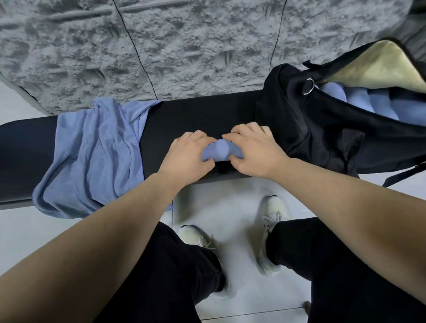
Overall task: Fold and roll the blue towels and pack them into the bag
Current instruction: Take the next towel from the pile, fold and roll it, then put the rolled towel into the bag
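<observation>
We see a rolled blue towel (220, 150) lying on the near edge of a black bench (23, 150), in the middle of the scene. It is a small, tight cylinder of soft cloth, and only its rounded middle part shows between the hands. The left hand (187, 160) grips its left end and the right hand (255, 152) grips its right end; the fingers of both are curled over the top of the roll and the thumbs are tucked at its near side.

To the left, a loose blue towel (94, 156) lies in wrinkled folds across the bench, and its near part hangs over the edge. To the right, an open black bag (303, 123) of matte fabric rests on the bench. It has a pale cream lining and a metal ring (308, 86), and inside it several packed towel rolls (365, 103) lie side by side.

Behind the bench is a rough grey wall (153, 42) with a grainy surface. Below, on smooth pale floor tiles (235, 197), we see black trousers (154, 286) and white sneakers (270, 222).
</observation>
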A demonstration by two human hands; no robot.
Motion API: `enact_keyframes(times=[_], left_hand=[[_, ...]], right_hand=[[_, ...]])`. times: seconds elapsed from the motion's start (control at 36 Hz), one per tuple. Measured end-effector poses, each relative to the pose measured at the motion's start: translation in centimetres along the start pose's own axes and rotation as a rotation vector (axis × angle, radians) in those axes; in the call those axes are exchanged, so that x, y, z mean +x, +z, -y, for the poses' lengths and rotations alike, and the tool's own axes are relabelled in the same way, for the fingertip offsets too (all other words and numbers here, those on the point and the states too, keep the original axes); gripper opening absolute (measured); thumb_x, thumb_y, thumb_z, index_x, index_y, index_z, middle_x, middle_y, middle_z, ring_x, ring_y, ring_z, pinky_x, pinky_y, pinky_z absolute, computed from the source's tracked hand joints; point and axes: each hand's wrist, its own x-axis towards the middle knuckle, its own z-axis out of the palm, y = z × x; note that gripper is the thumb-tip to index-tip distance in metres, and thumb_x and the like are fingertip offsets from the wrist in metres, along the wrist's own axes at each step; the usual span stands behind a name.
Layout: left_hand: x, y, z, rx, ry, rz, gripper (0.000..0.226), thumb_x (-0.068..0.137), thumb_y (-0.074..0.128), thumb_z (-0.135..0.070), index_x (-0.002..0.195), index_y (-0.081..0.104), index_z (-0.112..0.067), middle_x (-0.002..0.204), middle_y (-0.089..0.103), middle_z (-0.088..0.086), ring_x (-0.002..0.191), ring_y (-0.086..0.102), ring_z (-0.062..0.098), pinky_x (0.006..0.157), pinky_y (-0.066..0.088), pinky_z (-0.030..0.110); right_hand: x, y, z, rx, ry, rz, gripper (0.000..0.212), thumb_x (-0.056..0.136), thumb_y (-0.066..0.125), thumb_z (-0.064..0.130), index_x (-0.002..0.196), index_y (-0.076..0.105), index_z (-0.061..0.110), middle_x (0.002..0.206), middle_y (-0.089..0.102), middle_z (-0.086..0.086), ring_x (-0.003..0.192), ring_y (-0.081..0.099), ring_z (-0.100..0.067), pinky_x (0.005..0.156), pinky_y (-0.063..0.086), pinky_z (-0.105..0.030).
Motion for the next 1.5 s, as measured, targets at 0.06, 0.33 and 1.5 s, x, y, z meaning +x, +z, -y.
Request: enact_keyframes(times=[0.06, 0.33, 1.5], left_hand=[[0.3, 0.1, 0.1, -0.015, -0.025, -0.006, 0.038, 0.086, 0.056, -0.029, 0.124, 0.06, -0.03, 0.115, 0.056, -0.007, 0.108, 0.049, 0.019, 0.083, 0.035, 0.03], [0.6, 0.5, 0.0, -0.036, -0.071, 0.03, 0.052, 0.084, 0.059, -0.034, 0.135, 0.049, -0.028, 0.128, 0.049, -0.007, 0.119, 0.039, 0.02, 0.091, 0.031, 0.032], [1.3, -5.0, -12.7, -1.35, -0.65, -0.19, 0.073, 0.09, 0.068, -0.032, 0.149, 0.025, -0.04, 0.13, 0.046, -0.005, 0.107, 0.062, 0.021, 0.083, 0.058, 0.04]], right_hand=[[-0.2, 0.1, 0.0, 0.02, -0.02, -0.048, 0.058, 0.085, 0.058, 0.035, 0.141, 0.048, 0.027, 0.129, 0.049, 0.007, 0.119, 0.042, -0.02, 0.098, 0.027, -0.035], [0.6, 0.2, -0.6, 0.094, -0.015, 0.089, 0.063, 0.087, 0.065, 0.026, 0.145, 0.041, 0.03, 0.136, 0.049, 0.009, 0.124, 0.041, -0.019, 0.105, 0.03, -0.034], [-4.1, -9.4, 3.0, 0.401, 0.328, -0.019, 0.047, 0.084, 0.062, 0.044, 0.121, 0.048, 0.019, 0.088, 0.061, 0.008, 0.076, 0.059, -0.011, 0.058, 0.042, -0.031]])
